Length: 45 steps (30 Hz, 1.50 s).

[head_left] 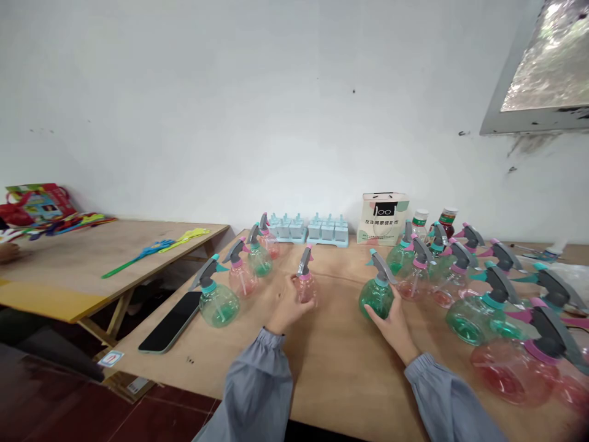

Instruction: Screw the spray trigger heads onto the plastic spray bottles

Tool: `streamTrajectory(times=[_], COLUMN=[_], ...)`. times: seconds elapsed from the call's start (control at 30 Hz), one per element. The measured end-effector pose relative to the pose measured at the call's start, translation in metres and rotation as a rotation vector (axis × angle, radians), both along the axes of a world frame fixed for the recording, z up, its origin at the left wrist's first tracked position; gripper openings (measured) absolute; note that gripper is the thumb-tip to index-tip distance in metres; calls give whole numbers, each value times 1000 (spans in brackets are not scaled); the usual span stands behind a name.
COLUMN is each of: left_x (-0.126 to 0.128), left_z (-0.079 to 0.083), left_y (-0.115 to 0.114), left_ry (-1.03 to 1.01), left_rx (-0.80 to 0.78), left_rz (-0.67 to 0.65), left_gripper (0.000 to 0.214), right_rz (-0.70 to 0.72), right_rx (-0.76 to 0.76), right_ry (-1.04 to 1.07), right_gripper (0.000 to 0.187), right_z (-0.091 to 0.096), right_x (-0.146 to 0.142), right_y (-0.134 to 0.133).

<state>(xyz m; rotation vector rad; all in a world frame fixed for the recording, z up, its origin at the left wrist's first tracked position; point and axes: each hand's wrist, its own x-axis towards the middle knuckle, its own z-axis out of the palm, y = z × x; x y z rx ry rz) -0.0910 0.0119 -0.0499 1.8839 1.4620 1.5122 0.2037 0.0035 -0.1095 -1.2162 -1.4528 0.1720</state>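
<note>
My left hand (289,307) is wrapped round a small pink spray bottle (305,281) with a grey trigger head, standing upright on the wooden table (335,362). My right hand (390,324) grips a green spray bottle (376,294) with a teal collar, also upright on the table. Both arms wear grey sleeves. A row of several finished spray bottles stands to the left, the nearest a green one (217,301), then a pink one (241,275).
Several more pink and green spray bottles (488,313) crowd the right side. A black phone (171,321) lies near the table's left edge. Pale blue moulds (308,229), a paper bag (383,218) and small bottles (447,221) stand by the wall. A second table (69,270) at left carries fly swatters.
</note>
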Motion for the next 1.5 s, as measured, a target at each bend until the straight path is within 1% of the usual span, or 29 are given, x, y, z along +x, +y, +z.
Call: streamTrajectory(times=[0.03,0.07,0.13,0.2,0.27,0.37,0.5,0.67,0.8,0.9,1.0,1.07,1.1,1.13,1.17,1.2,1.23,1.27,1.3,1.33,1.37,1.43,1.5], left_x=[-2,-4,-7,-10,-14,-20,-22,-19,-18,-16,-8,2,9,17,26,35,45,55,64,73,81,91,95], left_z=[-1,0,8,20,32,42,46,51,53,50,42,33,28,23,19,15,12,11,10,10,11,15,18], left_y=[3,8,25,48,72,105,136,161,168,162,143,123,112,98,84,70,56,42,30,20,13,4,3], left_ry=[30,70,168,267,327,321,274,193,140,95,62,43,33,-5,-35,-47,-53,-53,-57,-77,-109,-210,-329], left_rx=[-6,-17,-63,-127,-159,-181,-213,-239,-226,-155,-54,5,33,68,87,83,69,56,49,48,41,17,-24], left_rz=[-2,29,166,336,437,480,520,559,533,509,465,357,264,77,-117,-272,-396,-492,-547,-567,-560,-480,-393], left_gripper=[62,61,60,59,60,58,53,54,61,66,63,54,48,48,53,60,70,82,93,100,103,94,77], right_rz=[2,1,-2,3,10,7,31,76,98,119,127,107,94,85,80,79,84,94,106,118,129,161,178], right_rx=[7,13,12,-5,-28,-58,-79,-78,-57,-63,-86,-77,-62,-44,-28,-15,-6,1,11,25,40,62,82], right_ry=[0,0,3,7,15,33,53,32,3,11,27,33,31,22,7,-16,-46,-82,-123,-166,-211,-304,-376], right_gripper=[97,96,95,94,93,93,92,89,86,86,88,92,95,98,101,102,102,99,95,92,90,91,90], right_z=[0,0,0,1,1,2,1,0,-1,-1,-5,-9,-11,-13,-15,-16,-17,-18,-18,-18,-17,-13,-5], right_x=[0,-1,-1,-1,-2,-3,-5,-9,-14,-16,-17,-19,-20,-22,-25,-28,-31,-35,-39,-43,-47,-52,-49], right_y=[0,0,-1,-2,-3,-5,-6,-9,-12,-12,-11,-8,-7,-5,-4,-3,-2,-2,-3,-3,-4,-6,-7])
